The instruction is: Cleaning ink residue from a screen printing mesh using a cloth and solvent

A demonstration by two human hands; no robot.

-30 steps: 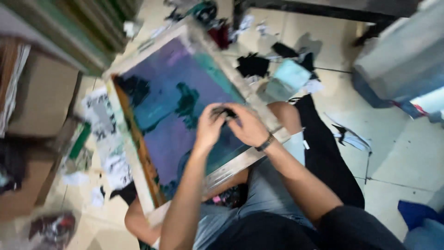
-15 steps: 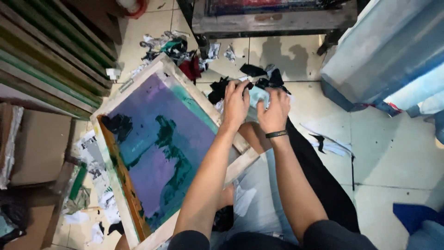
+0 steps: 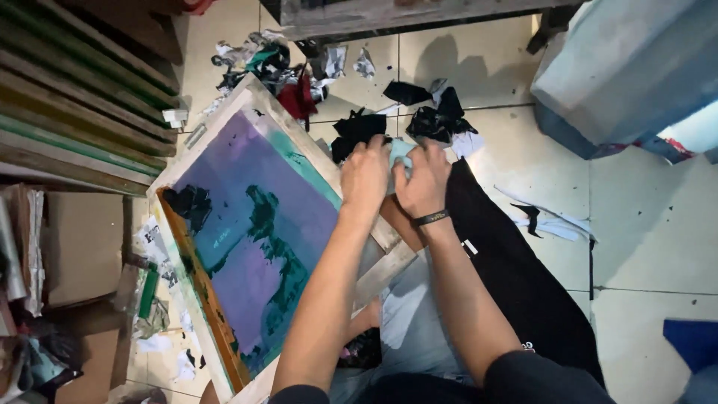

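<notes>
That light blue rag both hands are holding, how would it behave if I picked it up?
The light blue rag is bunched between the left hand and right hand, so it is probably floppy and light. Ink-stained scraps nearby suggest it may be damp and smeary.

A wooden-framed printing screen with purple and teal mesh (image 3: 247, 247) leans across the seated person's lap, left of both hands. The left hand (image 3: 366, 176) and right hand (image 3: 423, 183) meet on a pale blue rag (image 3: 400, 152) just beyond the frame's edge. Black ink-stained scraps (image 3: 430, 120) lie on the tiled floor (image 3: 643, 232) behind them, and stacked wooden frames (image 3: 75, 97) stand far left.
</notes>
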